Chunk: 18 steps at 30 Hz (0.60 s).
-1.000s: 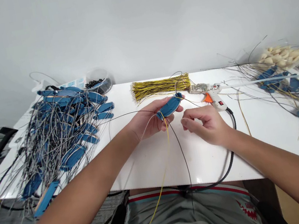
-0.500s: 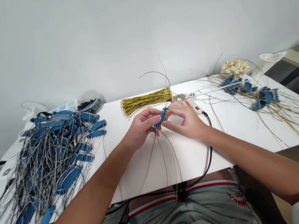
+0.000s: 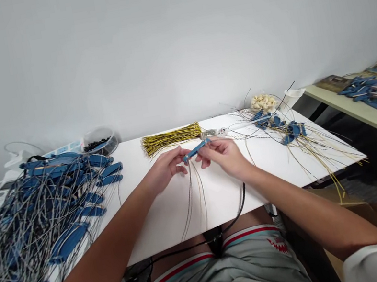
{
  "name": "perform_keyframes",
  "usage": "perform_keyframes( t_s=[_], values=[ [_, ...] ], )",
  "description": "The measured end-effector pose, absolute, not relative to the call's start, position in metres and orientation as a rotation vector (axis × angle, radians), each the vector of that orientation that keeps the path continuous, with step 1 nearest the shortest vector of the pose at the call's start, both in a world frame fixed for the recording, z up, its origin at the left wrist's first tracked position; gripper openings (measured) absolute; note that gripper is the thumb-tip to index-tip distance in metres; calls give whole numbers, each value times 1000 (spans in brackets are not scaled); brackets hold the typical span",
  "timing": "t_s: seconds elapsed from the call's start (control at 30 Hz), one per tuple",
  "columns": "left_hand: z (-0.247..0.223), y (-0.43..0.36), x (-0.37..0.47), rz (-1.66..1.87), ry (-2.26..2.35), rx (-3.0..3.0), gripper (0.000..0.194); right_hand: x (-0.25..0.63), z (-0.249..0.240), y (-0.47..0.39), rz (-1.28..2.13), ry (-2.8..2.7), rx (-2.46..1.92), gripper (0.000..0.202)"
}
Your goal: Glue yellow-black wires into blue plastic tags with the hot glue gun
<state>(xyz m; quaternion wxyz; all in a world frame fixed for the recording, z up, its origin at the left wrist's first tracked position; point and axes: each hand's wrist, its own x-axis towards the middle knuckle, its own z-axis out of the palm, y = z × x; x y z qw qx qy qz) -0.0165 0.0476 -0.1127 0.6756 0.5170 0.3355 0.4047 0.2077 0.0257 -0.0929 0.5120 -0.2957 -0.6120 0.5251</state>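
Note:
A narrow blue strip-like part [image 3: 196,150] with thin dark and yellowish wires hanging from it is held above the table. My right hand [image 3: 226,154] pinches its right end between thumb and fingers. At the other end, my left hand [image 3: 165,170] has its curled fingertips on the part. Just behind lies a glue gun [image 3: 213,133] with a long translucent stick; my right hand covers much of it. A bundle of yellow-and-black wires [image 3: 171,137] rests left of the gun.
Many wired blue parts [image 3: 69,240] are heaped on the left. A clear tub of black pieces [image 3: 99,144] stands behind them. Blue parts with yellow wires [image 3: 293,132] and a pile of cream pieces [image 3: 263,102] lie right. Another table [image 3: 361,105] holds more blue parts.
The blue part has turned from steeply slanted to nearly level, its broad side now showing. My hands are farther apart along it. The view has shifted right.

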Motion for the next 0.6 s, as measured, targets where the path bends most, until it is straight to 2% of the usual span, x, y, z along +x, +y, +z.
perform_keyframes(
  t_s=[0.1,0.23,0.3,0.37,0.43,0.5,0.57,0.6],
  values=[
    [-119,55,-20,987,838,1095,40,238,-41,34,1121,-1412,-714,34],
    [-121,59,-23,1019,871,1071,39,302,49,47,961,-1294,-816,18],
    [-120,59,-24,1026,872,1077,39,344,89,50,914,-1215,-953,29],
    [-120,59,-23,1024,874,1098,40,391,117,52,921,-1188,-1080,31],
    [-120,58,-23,1015,878,1127,41,440,127,58,952,-1285,-1279,44],
    [-121,58,-22,999,877,1156,42,484,117,68,981,-1398,-1382,46],
    [-122,59,-22,989,873,1170,43,513,88,80,1085,-1459,-1483,29],
    [-122,59,-22,990,873,1170,43,521,67,85,1105,-1465,-1574,28]
  ],
)
